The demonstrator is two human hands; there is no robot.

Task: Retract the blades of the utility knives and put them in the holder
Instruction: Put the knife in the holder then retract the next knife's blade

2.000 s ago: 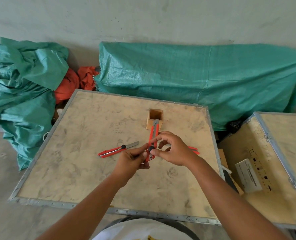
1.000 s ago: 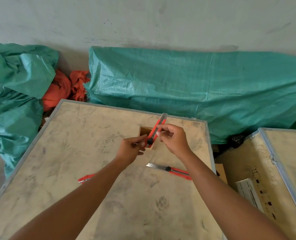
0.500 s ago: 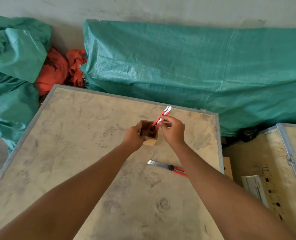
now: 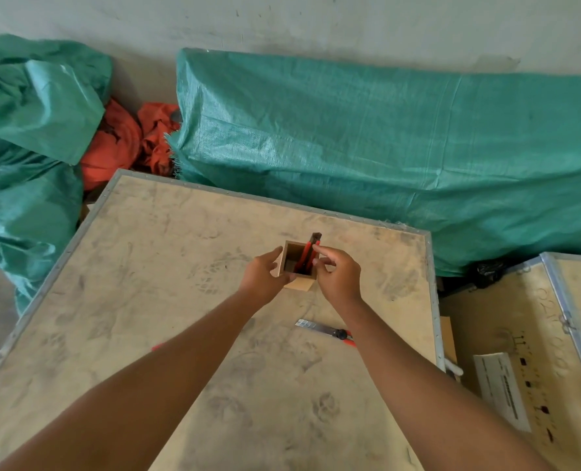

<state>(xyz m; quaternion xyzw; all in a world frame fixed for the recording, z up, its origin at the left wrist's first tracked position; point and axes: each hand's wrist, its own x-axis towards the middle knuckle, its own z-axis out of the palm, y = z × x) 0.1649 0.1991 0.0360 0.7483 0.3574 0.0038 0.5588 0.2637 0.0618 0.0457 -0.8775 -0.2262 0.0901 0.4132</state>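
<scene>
- Where the two forearms meet near the far side of the crate lid (image 4: 153, 253), a small square wooden holder (image 4: 298, 284) stands upright with its open mouth toward the camera.
- The left hand (image 4: 261, 277) is cupped round the holder's left wall, thumb on the near corner; its fingers on the far side are hidden by the hand itself.
- A red utility knife (image 4: 307, 254) stands inside the holder, leaning against the right wall, with its dark top end poking above the rim. No blade shows at that end, and the lower part is lost in the shadow of the box.
- The right hand (image 4: 337, 277) sits just beside the holder's right wall. Its forefinger reaches to the knife's upper end and touches or nearly touches it; whether it grips the knife or has let go, I cannot tell.
- A second knife (image 4: 326, 331) lies flat on the lid nearer the camera, its silver blade extended and pointing left; most of its red handle is covered by the right forearm.
- A sliver of red (image 4: 157, 347) peeps out from under the left forearm; too little shows to say what it is.
- Green tarpaulin (image 4: 384, 147) lies bunched behind the lid.
</scene>
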